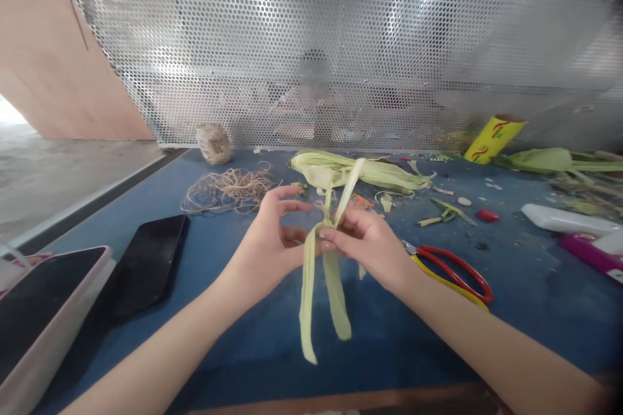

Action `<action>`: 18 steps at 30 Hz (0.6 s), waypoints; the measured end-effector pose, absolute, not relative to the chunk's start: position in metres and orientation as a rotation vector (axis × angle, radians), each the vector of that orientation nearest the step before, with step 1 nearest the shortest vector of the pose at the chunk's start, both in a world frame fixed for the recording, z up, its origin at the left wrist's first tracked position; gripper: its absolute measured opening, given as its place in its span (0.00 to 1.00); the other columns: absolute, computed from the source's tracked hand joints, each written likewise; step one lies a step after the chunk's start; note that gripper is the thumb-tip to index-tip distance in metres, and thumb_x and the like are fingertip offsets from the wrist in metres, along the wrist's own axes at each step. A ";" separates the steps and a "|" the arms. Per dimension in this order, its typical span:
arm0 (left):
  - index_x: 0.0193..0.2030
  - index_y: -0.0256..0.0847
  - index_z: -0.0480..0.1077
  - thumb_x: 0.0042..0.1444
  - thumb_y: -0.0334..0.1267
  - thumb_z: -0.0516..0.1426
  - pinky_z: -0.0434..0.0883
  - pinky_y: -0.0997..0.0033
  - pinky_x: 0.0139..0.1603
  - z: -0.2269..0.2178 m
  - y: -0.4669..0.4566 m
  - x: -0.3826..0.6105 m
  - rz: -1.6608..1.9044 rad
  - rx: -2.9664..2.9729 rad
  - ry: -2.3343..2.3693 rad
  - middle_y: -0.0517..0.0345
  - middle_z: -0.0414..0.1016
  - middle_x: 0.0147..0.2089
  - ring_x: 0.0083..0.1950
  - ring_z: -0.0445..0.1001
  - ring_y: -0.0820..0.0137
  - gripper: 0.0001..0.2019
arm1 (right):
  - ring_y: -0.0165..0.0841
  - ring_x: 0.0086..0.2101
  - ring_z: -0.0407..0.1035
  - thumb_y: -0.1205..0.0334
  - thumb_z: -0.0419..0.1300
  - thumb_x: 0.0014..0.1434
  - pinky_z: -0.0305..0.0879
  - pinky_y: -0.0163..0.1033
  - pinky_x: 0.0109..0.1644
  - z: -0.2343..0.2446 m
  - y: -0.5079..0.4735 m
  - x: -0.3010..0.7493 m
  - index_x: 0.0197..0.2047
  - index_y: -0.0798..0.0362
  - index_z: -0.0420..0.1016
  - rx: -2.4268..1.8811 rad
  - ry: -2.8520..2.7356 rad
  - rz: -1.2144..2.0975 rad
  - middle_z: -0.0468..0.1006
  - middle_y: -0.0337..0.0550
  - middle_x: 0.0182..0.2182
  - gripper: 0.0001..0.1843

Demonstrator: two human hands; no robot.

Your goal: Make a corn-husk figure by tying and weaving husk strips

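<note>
Pale green corn husk strips (pixel 307 298) meet at a knot-like junction in front of me, some hanging down and one standing up. My right hand (pixel 372 243) pinches them at this junction between thumb and fingers. My left hand (pixel 272 233) is beside it, fingers spread and curved, with its thumb reaching behind the hanging strip. Whether that thumb touches the husk I cannot tell. Beyond the hands lies a larger bundle of corn husks (pixel 370 171). Scissors (pixel 455 272) with red and yellow handles lie by my right wrist, partly hidden under the forearm.
Tangled twine (pixel 228 191) and a jar-like roll (pixel 214 143) lie at the back left. Two phones, one black (pixel 143 265), are on the left. A yellow tube (pixel 494 138), husk scraps (pixel 445 212) and a white glue-stick-like object (pixel 567 219) are right. Perforated metal sheeting (pixel 341 32) borders the blue table.
</note>
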State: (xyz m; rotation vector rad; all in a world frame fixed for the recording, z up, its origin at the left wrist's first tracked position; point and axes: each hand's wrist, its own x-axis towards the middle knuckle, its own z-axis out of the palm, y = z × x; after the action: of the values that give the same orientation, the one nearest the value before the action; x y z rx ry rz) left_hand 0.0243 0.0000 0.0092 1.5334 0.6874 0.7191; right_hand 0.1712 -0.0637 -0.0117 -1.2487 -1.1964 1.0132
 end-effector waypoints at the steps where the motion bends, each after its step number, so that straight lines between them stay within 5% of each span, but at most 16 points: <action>1: 0.49 0.44 0.54 0.36 0.28 0.65 0.75 0.70 0.27 0.008 -0.001 0.026 0.682 1.494 0.688 0.53 0.66 0.49 0.30 0.74 0.73 0.34 | 0.27 0.27 0.69 0.56 0.61 0.51 0.65 0.32 0.30 -0.011 -0.064 0.171 0.32 0.54 0.70 -1.224 -1.166 1.020 0.75 0.38 0.28 0.10; 4: 0.38 0.39 0.59 0.40 0.31 0.65 0.73 0.72 0.26 0.003 -0.001 0.028 0.512 1.425 0.607 0.59 0.71 0.34 0.27 0.73 0.73 0.21 | 0.28 0.27 0.70 0.57 0.62 0.50 0.66 0.33 0.30 -0.008 -0.067 0.171 0.33 0.53 0.70 -1.165 -1.150 1.061 0.75 0.38 0.28 0.10; 7: 0.38 0.39 0.58 0.42 0.32 0.64 0.69 0.78 0.23 0.002 0.001 0.028 0.471 1.433 0.552 0.65 0.71 0.24 0.22 0.71 0.76 0.19 | 0.28 0.31 0.71 0.64 0.64 0.47 0.67 0.34 0.35 -0.005 -0.071 0.170 0.33 0.52 0.70 -1.117 -1.214 1.147 0.75 0.35 0.29 0.08; 18: 0.46 0.43 0.52 0.46 0.34 0.62 0.67 0.78 0.17 0.008 -0.007 0.025 0.377 1.616 0.530 0.70 0.67 0.22 0.20 0.70 0.74 0.25 | 0.19 0.17 0.56 0.58 0.62 0.50 0.52 0.28 0.19 -0.006 -0.072 0.180 0.26 0.56 0.69 -1.128 -1.197 1.148 0.65 0.31 0.17 0.11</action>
State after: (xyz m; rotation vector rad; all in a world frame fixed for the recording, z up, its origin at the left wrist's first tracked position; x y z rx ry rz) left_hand 0.0249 -0.0074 0.0084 1.6159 0.5301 0.3767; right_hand 0.1801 -0.0718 -0.0064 -1.1279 -1.1967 1.1484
